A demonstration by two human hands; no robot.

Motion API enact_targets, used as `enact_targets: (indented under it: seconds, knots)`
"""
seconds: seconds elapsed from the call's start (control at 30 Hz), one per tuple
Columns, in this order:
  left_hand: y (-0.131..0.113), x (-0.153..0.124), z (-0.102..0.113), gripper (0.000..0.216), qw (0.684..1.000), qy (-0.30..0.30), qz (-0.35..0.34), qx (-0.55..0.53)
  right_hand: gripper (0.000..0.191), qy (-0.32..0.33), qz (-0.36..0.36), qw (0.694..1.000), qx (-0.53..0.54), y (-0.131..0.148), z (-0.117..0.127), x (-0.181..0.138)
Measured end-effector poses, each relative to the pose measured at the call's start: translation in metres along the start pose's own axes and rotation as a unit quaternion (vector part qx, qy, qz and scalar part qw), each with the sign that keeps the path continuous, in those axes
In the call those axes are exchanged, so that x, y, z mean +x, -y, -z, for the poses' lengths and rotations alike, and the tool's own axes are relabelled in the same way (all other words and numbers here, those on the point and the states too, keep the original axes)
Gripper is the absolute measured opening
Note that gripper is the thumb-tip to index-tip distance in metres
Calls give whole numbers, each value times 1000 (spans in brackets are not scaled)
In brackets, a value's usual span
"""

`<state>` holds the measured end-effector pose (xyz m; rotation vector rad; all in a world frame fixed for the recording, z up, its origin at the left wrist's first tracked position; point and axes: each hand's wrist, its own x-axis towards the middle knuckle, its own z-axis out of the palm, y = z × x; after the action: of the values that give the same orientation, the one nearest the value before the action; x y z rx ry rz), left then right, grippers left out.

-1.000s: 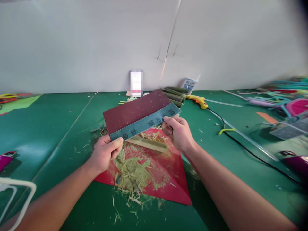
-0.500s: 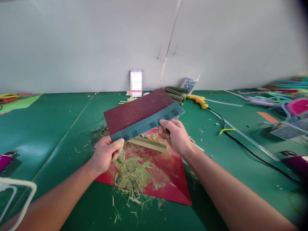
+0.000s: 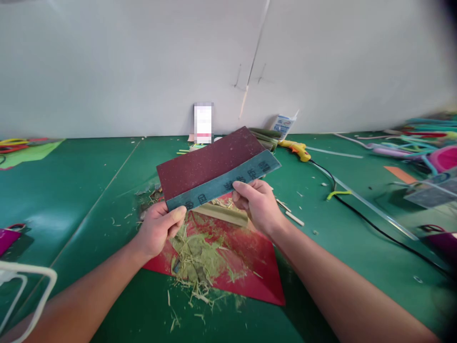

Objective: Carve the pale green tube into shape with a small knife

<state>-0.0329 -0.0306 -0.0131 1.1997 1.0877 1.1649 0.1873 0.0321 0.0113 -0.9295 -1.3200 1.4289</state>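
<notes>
A sheet of sandpaper (image 3: 210, 164), dark red grit on one face, is held up in both hands with its lower edge folded over to show a blue printed backing. My left hand (image 3: 157, 231) pinches its lower left corner, thumb on top. My right hand (image 3: 259, 205) grips the folded strip right of the middle, thumb pressed on the print. Beneath lies a split piece of bamboo (image 3: 224, 214) on a red sheet (image 3: 257, 271), partly covered by the sandpaper. Green shavings and dust (image 3: 196, 255) are heaped on the red sheet.
The green table (image 3: 89, 190) meets a pale wall. A blurred phone (image 3: 203, 124) leans there, near green bamboo pieces (image 3: 266, 138). A yellow glue gun (image 3: 296, 150) trails a black cord rightward. Pipe cleaners (image 3: 417, 138) crowd the right; scissors (image 3: 17, 143) lie far left.
The sandpaper's right end has moved slightly rightward, and more of the printed strip shows beyond my right thumb. My left hand keeps its hold on the corner.
</notes>
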Motion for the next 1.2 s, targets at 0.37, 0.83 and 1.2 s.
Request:
enact_targets:
  seconds: [0.37,0.83,1.2]
  knots:
    - [-5,5,-2,36,995,-63,15,-72,39,35,-21,999,-30,1,0,-3]
    - [-17,-5,-6,17,948,-214,-125,199,29,-93,18,994,-60,6,-14,-6]
    - [-19,-21,-8,24,907,-194,-222,300,17,-86,50,986,-132,8,-30,-19]
